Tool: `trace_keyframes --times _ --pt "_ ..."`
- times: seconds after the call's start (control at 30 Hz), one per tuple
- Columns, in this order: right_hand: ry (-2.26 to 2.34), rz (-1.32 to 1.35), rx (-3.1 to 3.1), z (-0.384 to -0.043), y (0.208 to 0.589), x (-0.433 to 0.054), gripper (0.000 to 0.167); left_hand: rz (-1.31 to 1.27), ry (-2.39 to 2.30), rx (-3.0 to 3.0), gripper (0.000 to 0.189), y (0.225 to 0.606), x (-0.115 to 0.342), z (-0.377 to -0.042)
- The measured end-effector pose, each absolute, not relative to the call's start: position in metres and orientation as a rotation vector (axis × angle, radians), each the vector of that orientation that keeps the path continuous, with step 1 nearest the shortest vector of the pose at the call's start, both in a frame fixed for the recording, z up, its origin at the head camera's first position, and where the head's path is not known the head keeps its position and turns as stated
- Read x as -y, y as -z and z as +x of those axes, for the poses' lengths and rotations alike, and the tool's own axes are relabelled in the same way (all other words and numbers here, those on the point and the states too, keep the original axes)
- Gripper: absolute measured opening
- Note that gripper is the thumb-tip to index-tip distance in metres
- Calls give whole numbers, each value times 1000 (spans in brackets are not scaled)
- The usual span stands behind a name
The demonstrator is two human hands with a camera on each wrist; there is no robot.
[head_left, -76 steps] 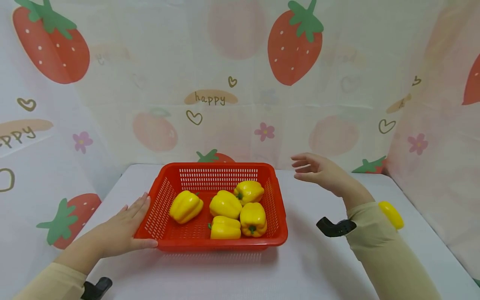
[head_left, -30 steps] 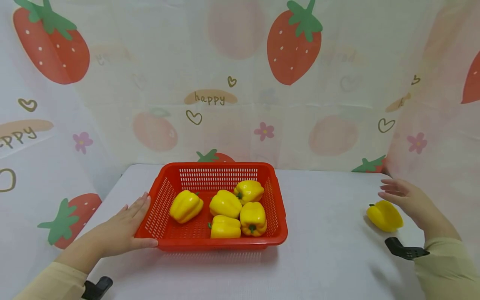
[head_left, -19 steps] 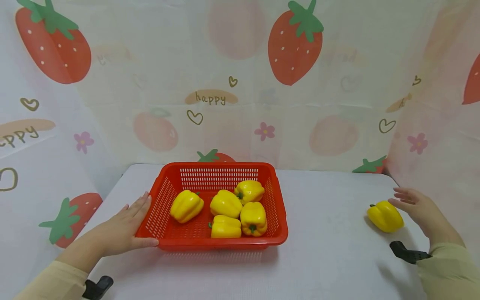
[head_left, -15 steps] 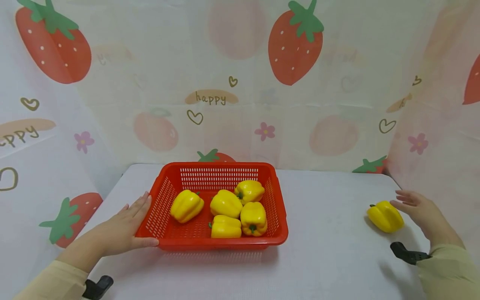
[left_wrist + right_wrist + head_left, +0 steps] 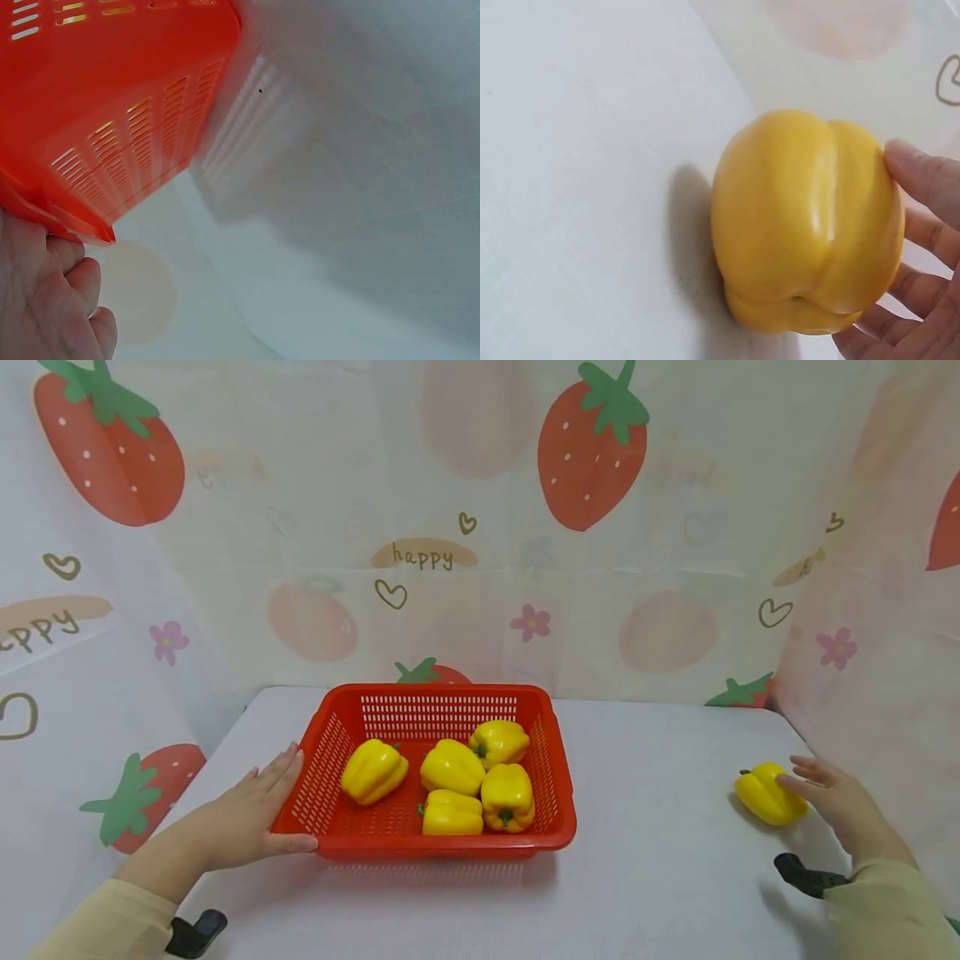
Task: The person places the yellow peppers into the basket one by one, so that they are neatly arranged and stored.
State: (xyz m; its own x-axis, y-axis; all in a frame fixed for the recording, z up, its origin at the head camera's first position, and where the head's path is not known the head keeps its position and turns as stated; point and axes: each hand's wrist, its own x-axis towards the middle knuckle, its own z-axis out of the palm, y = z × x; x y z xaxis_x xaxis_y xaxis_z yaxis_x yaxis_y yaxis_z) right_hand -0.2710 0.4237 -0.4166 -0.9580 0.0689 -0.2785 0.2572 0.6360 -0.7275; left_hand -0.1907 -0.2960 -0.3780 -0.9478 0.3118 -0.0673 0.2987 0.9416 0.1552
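Observation:
My left hand [image 5: 243, 822] lies against the left side of the red plastic basket [image 5: 427, 843], fingers stretched along its rim and thumb at the front corner. In the left wrist view, part of that hand [image 5: 45, 292] shows beside the rim. Several yellow bell peppers [image 5: 450, 768] lie in the basket. Another yellow bell pepper [image 5: 767, 795] rests on the table at the right. My right hand [image 5: 843, 802] is beside it, thumb overlapping its right side. In the right wrist view, the thumb and spread fingers [image 5: 919, 292] are at the pepper's edge; firm contact cannot be made out.
A white-covered table [image 5: 652, 777] carries everything, with bare cloth between the basket and the lone pepper. Behind it hangs a curtain [image 5: 480, 502] printed with strawberries, hearts and flowers, which continues along both sides.
My right hand has travelled right from beside the basket, passing over the lone pepper, then lowered to that pepper's right side. The left hand and basket have stayed put.

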Motion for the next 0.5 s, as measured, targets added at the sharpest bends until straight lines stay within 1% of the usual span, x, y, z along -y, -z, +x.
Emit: trace_keyframes --times 0.13,0.37,0.5 --pt "1223 266 -2614 -271 421 -421 93 474 -217 -3007 118 378 296 -191" --pt "1208 304 -2585 -268 425 -416 98 485 -223 -3011 118 381 297 -192" --pt "1243 280 -2628 -268 434 -415 97 485 -219 -3012 117 381 297 -192"
